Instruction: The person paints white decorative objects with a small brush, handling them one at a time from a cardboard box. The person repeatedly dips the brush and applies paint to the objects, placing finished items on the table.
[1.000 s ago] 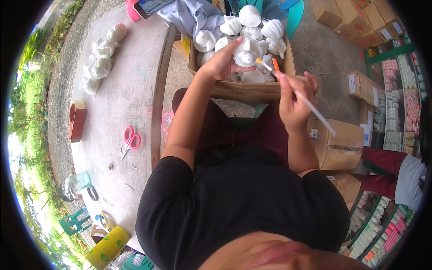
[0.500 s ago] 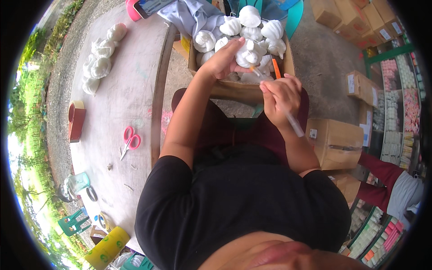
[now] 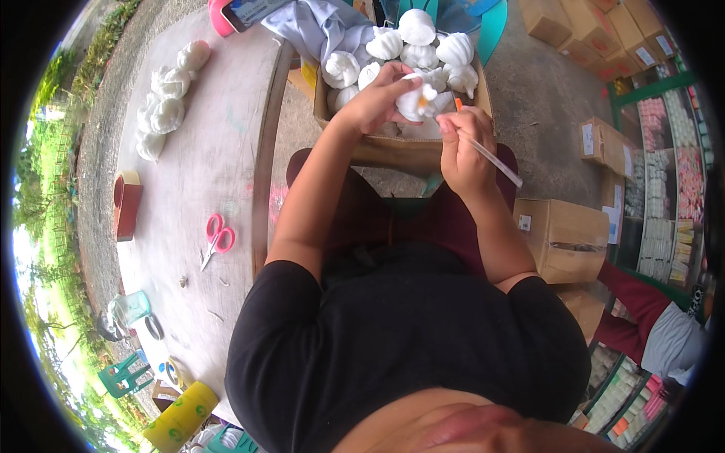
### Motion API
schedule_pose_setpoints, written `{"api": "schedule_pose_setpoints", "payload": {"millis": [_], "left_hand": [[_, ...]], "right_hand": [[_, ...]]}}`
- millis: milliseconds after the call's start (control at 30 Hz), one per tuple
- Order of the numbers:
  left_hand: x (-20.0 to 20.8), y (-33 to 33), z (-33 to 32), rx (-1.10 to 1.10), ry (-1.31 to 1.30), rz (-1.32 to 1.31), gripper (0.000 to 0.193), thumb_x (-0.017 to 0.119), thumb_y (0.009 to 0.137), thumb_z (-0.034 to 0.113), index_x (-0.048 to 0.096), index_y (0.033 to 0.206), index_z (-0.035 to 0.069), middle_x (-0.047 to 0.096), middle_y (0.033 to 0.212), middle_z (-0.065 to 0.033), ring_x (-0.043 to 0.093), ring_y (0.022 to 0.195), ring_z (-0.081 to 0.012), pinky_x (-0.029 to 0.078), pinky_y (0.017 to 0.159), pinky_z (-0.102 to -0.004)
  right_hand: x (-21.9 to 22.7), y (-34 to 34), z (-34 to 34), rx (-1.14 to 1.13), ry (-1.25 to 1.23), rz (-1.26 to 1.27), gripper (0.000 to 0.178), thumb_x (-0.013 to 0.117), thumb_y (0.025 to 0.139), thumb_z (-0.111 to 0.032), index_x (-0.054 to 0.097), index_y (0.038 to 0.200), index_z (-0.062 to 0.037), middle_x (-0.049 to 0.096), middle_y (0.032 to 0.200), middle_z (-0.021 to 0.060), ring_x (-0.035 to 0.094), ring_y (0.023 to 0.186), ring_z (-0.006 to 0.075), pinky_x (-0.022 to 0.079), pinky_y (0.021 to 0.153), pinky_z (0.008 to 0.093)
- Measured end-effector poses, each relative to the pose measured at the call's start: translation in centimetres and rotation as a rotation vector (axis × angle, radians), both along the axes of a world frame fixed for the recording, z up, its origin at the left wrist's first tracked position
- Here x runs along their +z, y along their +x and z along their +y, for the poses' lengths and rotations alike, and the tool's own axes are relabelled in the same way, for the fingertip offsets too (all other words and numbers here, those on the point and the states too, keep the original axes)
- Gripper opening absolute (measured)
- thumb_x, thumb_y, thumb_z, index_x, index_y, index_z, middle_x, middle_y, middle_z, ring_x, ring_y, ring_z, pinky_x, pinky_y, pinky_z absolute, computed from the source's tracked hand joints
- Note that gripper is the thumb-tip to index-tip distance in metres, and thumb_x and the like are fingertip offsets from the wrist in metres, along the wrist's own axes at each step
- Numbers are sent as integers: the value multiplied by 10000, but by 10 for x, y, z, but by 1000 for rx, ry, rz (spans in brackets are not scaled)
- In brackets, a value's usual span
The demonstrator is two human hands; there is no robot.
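Note:
My left hand (image 3: 376, 102) is closed around a white bundled ball (image 3: 410, 106), its tufted end turned toward my right hand. An orange-yellow spot shows at that tuft. In my right hand (image 3: 470, 147) the fingers pinch a slim tool with a clear handle (image 3: 498, 160), which sticks out past the palm. Its working end is hard to make out beside the ball. Both hands are over the near side of an open cardboard box (image 3: 393, 155) above my lap. More white balls (image 3: 418, 28) fill the box, and an orange-handled thing (image 3: 458, 104) lies partly hidden by my right hand.
On the table (image 3: 189, 181) at left lie a row of white balls (image 3: 168, 83), pink-handled scissors (image 3: 217, 240), a brown tape roll (image 3: 127, 205) and a yellow roll (image 3: 181, 419). Cardboard boxes (image 3: 563, 241) stand at right, near another person's legs (image 3: 634, 313) and stocked shelves.
The ball has turned in my left hand, with the fingers now over its top. My right hand has tilted the clear-handled tool flatter, its rear end swinging right and up.

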State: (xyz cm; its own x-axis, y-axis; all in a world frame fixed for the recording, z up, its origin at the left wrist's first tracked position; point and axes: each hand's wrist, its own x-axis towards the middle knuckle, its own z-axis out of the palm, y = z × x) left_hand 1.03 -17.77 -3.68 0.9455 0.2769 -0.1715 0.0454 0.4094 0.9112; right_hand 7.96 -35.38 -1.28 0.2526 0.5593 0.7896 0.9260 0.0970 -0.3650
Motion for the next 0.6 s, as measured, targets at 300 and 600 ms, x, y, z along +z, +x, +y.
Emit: {"api": "schedule_pose_setpoints", "payload": {"millis": [300,600], "left_hand": [[0,2,-5,94,68,9,440,588,922,301,336,1202,74,461,1176,-81,567,1028,-217,590,733,-434],[0,-8,12,-28,-399,-304,586,477,947,359,292,1418,64,462,1316,-185,531,1166,-365,573,833,-413]], "right_hand": [[-8,2,-1,19,53,41,46,588,870,-38,548,892,-34,574,788,115,563,780,316,471,809,432],[-16,-2,2,95,144,111,74,493,939,-50,547,970,-11,647,890,100,608,851,263,459,895,433]]}}
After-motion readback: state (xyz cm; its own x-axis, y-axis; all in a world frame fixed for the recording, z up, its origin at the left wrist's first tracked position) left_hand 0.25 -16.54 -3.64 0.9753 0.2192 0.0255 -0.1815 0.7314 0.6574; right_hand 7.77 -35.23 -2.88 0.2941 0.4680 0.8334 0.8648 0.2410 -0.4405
